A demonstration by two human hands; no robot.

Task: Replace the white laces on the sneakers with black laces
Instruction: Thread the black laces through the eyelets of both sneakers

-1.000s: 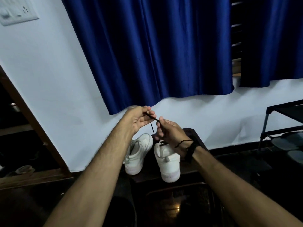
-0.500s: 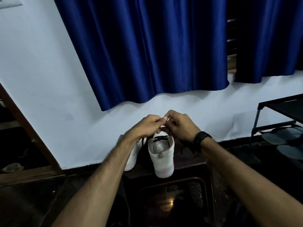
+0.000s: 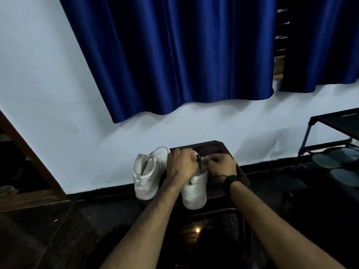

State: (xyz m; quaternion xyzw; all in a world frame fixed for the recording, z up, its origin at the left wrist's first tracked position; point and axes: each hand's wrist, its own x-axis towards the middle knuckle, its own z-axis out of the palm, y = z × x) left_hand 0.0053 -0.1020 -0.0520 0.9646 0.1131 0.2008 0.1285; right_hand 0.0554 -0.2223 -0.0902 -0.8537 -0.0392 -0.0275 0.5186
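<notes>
Two white sneakers stand heel-toward-me on a dark wooden stool (image 3: 215, 147). The left sneaker (image 3: 148, 174) is free of my hands. Over the right sneaker (image 3: 195, 190) both hands meet at its upper part. My left hand (image 3: 181, 165) and my right hand (image 3: 221, 165) have curled fingers and pinch a black lace (image 3: 199, 157) between them, a short piece of which shows between the fingertips. The sneaker's eyelets and most of the lace are hidden under my hands. A dark band is on my right wrist.
A blue curtain (image 3: 174, 55) hangs on the white wall behind. A black metal rack (image 3: 330, 133) with sandals stands at the right. A wooden door frame (image 3: 29, 152) runs down the left. The floor is dark.
Both hands have come down from in front of the wall onto the right sneaker, still with the black lace. The view has tilted down and the sneakers sit higher in it.
</notes>
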